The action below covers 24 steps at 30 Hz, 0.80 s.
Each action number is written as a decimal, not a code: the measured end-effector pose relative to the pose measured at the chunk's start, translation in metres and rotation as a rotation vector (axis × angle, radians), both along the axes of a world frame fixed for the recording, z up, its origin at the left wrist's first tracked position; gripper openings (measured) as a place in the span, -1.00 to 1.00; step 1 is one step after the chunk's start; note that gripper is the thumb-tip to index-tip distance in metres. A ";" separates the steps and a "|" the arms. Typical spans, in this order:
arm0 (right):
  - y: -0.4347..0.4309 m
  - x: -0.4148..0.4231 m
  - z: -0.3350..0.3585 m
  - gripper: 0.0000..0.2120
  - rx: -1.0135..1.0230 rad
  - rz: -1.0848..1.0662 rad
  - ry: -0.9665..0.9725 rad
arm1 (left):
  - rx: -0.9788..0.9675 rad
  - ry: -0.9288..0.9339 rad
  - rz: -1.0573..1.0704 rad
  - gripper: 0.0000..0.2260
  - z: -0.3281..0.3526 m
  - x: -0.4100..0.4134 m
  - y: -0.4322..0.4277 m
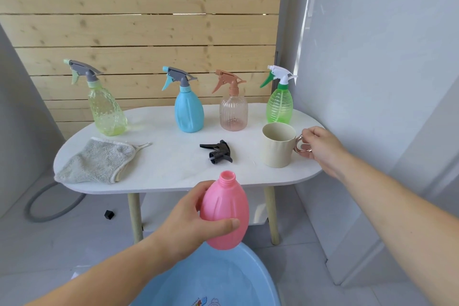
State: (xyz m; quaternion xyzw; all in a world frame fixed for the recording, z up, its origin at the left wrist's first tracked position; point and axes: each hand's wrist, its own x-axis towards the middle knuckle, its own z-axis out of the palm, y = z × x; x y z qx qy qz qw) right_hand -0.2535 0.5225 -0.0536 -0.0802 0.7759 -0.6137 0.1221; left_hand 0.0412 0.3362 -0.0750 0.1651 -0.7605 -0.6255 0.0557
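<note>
Left hand (191, 221): wrapped round the belly of the pink bottle (224, 208), thumb laid across the front, so it's a proper grasp.
Pink bottle: held in the air, roughly upright with the neck open. It's just off the near edge of the table (173, 169) and above the blue basin (203, 281).
Right hand (320, 149): fingers are curled round the metal handle (301, 148) of the beige cup (278, 146), which is standing on the table's right end.
Cup contents: can't be made out from this angle.
Step in hand (a guess): looks like the cup is about to be lifted and used to fill the bottle.
How it's done well: the bottle should be kept steady over the basin so spills get caught. The cup lip should be brought right to that narrow neck and tipped slowly, since a thin stream is needed.
Watch out: the neck is small and the cup mouth is wide, so a fast pour is likely to run down the pink sides.
Black trigger head (218, 153): left lying on the table between the bottle and the cup, easily reached for screwing back on.
Further out: a grey cloth (96, 161) is laid at the left, handy for drips. Four capped spray bottles are lined up at the back, well apart from the work.
</note>
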 end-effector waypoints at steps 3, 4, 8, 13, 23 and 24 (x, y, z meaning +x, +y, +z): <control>-0.002 0.005 0.008 -0.81 0.133 -0.080 0.099 | -0.001 0.003 -0.001 -0.35 0.001 0.002 -0.002; -0.003 0.007 0.013 -0.80 0.184 -0.117 0.146 | 0.000 0.007 -0.001 -0.34 0.001 0.003 -0.002; -0.014 0.028 0.047 -0.79 0.305 -0.224 0.472 | 0.020 0.020 0.022 -0.32 0.006 0.007 -0.008; -0.055 0.087 0.088 -0.83 0.190 0.037 0.658 | 0.043 0.045 0.080 -0.37 0.017 0.008 -0.022; -0.137 0.110 0.035 -0.78 0.572 0.488 0.474 | 0.053 0.120 0.236 -0.37 0.033 0.026 -0.068; -0.143 0.107 0.030 -0.76 0.636 0.508 0.464 | 0.053 0.122 0.241 -0.34 0.032 0.028 -0.073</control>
